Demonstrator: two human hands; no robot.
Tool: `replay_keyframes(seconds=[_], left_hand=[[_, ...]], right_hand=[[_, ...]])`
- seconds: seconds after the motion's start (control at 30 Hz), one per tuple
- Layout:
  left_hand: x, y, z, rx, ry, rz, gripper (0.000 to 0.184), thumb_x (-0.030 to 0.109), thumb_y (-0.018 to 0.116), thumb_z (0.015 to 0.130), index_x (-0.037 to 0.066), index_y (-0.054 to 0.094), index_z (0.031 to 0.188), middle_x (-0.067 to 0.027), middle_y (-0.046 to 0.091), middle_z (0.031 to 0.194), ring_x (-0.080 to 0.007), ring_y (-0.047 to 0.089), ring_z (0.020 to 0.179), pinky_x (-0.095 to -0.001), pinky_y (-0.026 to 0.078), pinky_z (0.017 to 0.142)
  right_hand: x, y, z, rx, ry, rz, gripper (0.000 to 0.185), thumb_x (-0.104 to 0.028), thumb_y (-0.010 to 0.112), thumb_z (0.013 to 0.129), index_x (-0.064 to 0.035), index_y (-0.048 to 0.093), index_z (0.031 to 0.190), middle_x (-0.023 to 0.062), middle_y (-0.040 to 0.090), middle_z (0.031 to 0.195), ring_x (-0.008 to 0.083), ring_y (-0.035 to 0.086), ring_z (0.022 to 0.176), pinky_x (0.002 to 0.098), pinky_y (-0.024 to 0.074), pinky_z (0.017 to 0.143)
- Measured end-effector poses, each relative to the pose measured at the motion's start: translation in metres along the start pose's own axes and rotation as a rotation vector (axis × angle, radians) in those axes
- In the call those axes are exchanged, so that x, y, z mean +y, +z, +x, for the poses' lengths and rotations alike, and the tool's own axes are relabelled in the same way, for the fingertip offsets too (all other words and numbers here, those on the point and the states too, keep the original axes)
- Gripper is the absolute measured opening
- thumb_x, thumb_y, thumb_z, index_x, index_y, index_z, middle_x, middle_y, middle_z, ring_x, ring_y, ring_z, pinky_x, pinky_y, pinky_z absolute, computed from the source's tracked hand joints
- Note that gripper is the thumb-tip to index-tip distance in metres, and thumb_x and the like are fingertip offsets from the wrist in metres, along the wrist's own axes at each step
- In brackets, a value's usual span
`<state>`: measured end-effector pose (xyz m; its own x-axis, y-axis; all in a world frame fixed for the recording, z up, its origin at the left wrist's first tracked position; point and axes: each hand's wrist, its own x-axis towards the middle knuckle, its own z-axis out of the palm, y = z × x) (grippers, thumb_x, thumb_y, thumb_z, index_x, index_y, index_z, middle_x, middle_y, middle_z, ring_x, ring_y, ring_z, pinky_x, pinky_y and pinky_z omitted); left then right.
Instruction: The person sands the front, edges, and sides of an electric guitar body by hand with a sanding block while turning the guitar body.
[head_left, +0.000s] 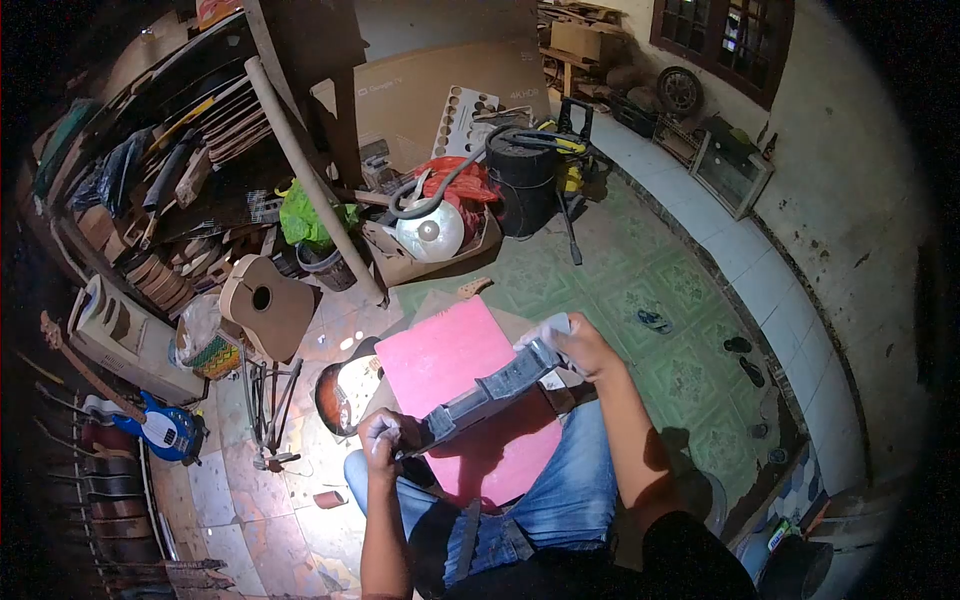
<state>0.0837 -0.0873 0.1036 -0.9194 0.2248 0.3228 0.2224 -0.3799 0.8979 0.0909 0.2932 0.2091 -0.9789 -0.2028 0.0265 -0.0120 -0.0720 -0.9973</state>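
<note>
A long dark piece with raised, notched blocks along its edge (495, 385) spans the space between my hands, tilted up toward the right. My left hand (382, 438) is closed round its lower left end, with whitish marks on the fingers. At the upper right end, my right hand (582, 350) grips it, fingers bent over the edge. Something pale grey shows by the right fingertips; I cannot tell if it is separate. Beneath and behind lies a pink board (445, 350), partly covered by the dark piece. A pink surface also shows between my knees.
A sunburst guitar body (330, 398) lies left of the pink board. Beyond it are an unfinished acoustic guitar body (265, 305), a metal stand (268, 415) and a blue electric guitar (168, 430). A black drum-shaped container (523, 185) stands ahead; sandals (745, 360) lie right.
</note>
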Motion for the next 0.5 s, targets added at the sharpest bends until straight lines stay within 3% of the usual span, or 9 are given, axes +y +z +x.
replay_keyframes(seconds=[0.1,0.17,0.2,0.27,0.4,0.5], left_hand=[[0.017,0.017,0.005,0.022,-0.015,-0.027,0.021,0.020,0.060,0.086,0.003,0.050,0.078,-0.0069,0.052,0.064,-0.0181,0.051,0.054,-0.0331,0.044,0.055],[0.022,0.020,0.009,0.008,0.000,-0.039,0.021,0.020,0.060,0.086,0.003,0.050,0.079,-0.0077,0.053,0.063,-0.0190,0.052,0.054,-0.0338,0.044,0.055],[0.023,0.020,0.009,-0.004,0.015,-0.054,0.020,0.019,0.060,0.087,0.003,0.051,0.079,-0.0085,0.054,0.062,-0.0199,0.054,0.054,-0.0345,0.045,0.055],[0.017,0.014,0.007,-0.003,-0.004,-0.078,0.020,0.019,0.060,0.087,0.003,0.051,0.079,-0.0090,0.054,0.062,-0.0205,0.054,0.054,-0.0350,0.046,0.056],[0.015,0.015,0.007,0.017,0.022,-0.079,0.019,0.018,0.059,0.087,0.003,0.051,0.080,-0.0099,0.055,0.061,-0.0212,0.054,0.053,-0.0358,0.047,0.059],[0.019,0.017,0.006,0.012,0.003,-0.105,0.018,0.017,0.059,0.087,0.003,0.051,0.079,-0.0087,0.054,0.064,-0.0194,0.052,0.054,-0.0354,0.047,0.060]], right_hand=[[0.010,0.001,0.002,0.160,0.108,0.167,0.052,-0.042,0.082,0.085,0.0050,0.074,0.106,0.0149,0.076,0.108,0.0208,0.072,0.101,0.0343,0.0551,0.091],[0.014,0.003,0.002,0.002,-0.210,0.132,0.050,-0.041,0.078,0.090,0.0056,0.074,0.108,0.0160,0.075,0.108,0.0214,0.073,0.097,0.0349,0.0566,0.089],[0.020,0.004,0.002,0.001,-0.211,0.135,0.050,-0.041,0.078,0.090,0.0056,0.074,0.108,0.0160,0.075,0.108,0.0214,0.073,0.097,0.0349,0.0566,0.089],[0.034,0.003,0.004,0.219,-0.002,0.220,0.048,-0.040,0.078,0.091,0.0057,0.073,0.106,0.0156,0.075,0.107,0.0209,0.073,0.093,0.0339,0.0575,0.086],[0.047,-0.002,0.005,0.209,-0.015,0.227,0.042,-0.034,0.078,0.092,0.0058,0.072,0.104,0.0138,0.075,0.106,0.0211,0.073,0.095,0.0338,0.0576,0.087],[0.043,0.002,0.004,0.080,-0.137,0.251,0.032,-0.026,0.072,0.097,0.0047,0.070,0.106,0.0097,0.075,0.100,0.0167,0.071,0.090,0.0310,0.0562,0.080]])
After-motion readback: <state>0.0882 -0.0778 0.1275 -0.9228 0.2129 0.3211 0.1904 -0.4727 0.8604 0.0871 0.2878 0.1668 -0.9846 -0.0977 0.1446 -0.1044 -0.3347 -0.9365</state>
